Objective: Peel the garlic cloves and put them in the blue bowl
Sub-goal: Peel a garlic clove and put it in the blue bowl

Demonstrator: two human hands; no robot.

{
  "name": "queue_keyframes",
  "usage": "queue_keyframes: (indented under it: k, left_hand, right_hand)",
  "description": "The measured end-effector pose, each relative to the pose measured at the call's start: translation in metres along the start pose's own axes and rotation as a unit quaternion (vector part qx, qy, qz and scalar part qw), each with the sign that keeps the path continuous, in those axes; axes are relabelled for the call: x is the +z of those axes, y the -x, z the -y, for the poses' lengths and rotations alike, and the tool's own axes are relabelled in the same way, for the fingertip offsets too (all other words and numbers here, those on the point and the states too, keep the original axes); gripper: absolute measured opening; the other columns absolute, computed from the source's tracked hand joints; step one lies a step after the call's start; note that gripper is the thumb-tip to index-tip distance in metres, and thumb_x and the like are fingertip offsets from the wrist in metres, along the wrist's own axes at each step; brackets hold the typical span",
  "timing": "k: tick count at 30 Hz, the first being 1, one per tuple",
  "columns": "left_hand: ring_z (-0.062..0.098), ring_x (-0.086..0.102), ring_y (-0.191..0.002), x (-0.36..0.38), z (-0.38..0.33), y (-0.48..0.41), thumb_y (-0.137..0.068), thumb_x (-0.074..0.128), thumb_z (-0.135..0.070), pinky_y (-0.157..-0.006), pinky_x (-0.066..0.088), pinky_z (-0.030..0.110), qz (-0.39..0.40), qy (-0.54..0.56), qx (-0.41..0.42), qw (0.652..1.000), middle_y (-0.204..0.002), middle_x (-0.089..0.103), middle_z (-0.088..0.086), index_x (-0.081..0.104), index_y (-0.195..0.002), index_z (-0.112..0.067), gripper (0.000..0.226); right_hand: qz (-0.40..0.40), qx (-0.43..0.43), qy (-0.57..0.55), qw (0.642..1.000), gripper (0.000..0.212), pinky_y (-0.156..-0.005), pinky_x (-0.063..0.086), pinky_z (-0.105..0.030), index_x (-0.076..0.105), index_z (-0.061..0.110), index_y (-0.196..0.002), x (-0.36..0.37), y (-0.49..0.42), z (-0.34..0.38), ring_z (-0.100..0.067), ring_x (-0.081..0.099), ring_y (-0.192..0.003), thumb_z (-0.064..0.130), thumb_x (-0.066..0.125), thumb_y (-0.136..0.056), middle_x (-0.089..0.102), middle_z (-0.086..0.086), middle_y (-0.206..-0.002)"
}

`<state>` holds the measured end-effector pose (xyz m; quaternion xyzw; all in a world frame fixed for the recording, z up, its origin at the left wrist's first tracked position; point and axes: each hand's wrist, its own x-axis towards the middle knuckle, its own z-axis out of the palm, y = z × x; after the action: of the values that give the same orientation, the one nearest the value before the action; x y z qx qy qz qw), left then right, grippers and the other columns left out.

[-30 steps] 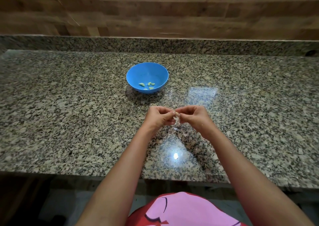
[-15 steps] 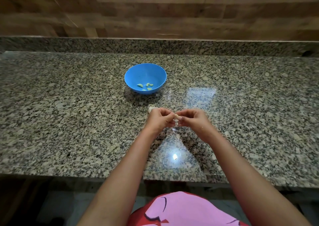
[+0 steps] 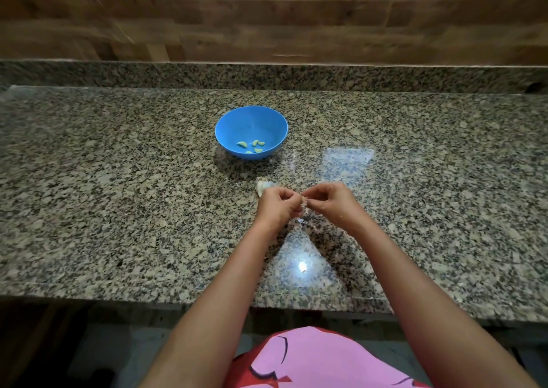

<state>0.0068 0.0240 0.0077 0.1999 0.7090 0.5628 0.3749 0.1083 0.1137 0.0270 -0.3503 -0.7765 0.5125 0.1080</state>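
While both hands meet above the granite counter [image 3: 118,209], the left hand [image 3: 274,205] and the right hand [image 3: 330,202] pinch one small garlic clove [image 3: 304,201] between their curled fingertips, knuckles nearly touching. A scrap of papery skin [image 3: 298,220] hangs just below the clove, at 6 o'clock from it. A partly hidden garlic piece [image 3: 262,186] lies on the counter at 11 o'clock from the left hand, touching its knuckles in this view. The blue bowl [image 3: 234,126] stands apart at 11 o'clock from the hands, holding several peeled cloves [image 3: 251,146] near its bottom.
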Motion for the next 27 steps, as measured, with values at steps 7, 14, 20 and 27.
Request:
queue_keyframes:
  k: [7,14,20,27]
  left_hand:
    - [0.014,0.060,-0.062,0.000,0.003,-0.006,-0.089,0.059,-0.003,-0.064,0.058,0.028,-0.008,0.036,-0.025,0.999,-0.067,0.059,0.007,0.058,-0.071,-0.004,0.018]
    - [0.001,0.055,-0.065,-0.011,0.008,-0.005,-0.091,0.059,-0.011,-0.048,0.042,0.003,-0.046,-0.241,0.046,0.968,-0.098,0.066,0.003,0.066,-0.108,-0.006,0.019]
    - [0.013,0.065,-0.086,-0.011,0.007,-0.007,-0.086,0.067,-0.013,-0.075,0.054,0.023,0.049,-0.039,0.014,0.998,-0.103,0.070,0.009,0.066,-0.109,-0.005,0.024]
    - [0.009,0.067,-0.068,-0.012,0.003,-0.004,-0.082,0.065,-0.001,-0.062,0.054,0.016,0.094,0.064,-0.005,0.994,-0.079,0.072,0.003,0.065,-0.104,0.005,0.022]
  right_hand:
    - [-0.046,-0.022,-0.125,0.991,0.007,-0.062,0.051,-0.022,0.069,0.007,-0.088,0.006,0.004,-0.008,-0.009,0.059,-0.063,0.005,0.070,-0.081,0.066,-0.005,-0.074]
    - [-0.049,0.033,-0.238,0.970,0.010,-0.067,0.055,-0.021,0.065,0.002,-0.088,0.001,0.001,-0.018,-0.017,0.064,-0.071,0.002,0.068,-0.079,0.068,-0.010,-0.080]
    - [-0.022,0.057,-0.286,0.956,0.015,-0.058,0.056,-0.022,0.064,-0.006,-0.091,0.007,-0.001,-0.020,-0.017,0.066,-0.061,-0.003,0.067,-0.077,0.068,-0.013,-0.078]
    - [0.004,0.051,-0.349,0.936,0.018,-0.062,0.057,-0.024,0.068,-0.002,-0.085,0.003,0.000,-0.022,-0.021,0.066,-0.067,0.001,0.070,-0.067,0.070,-0.014,-0.077]
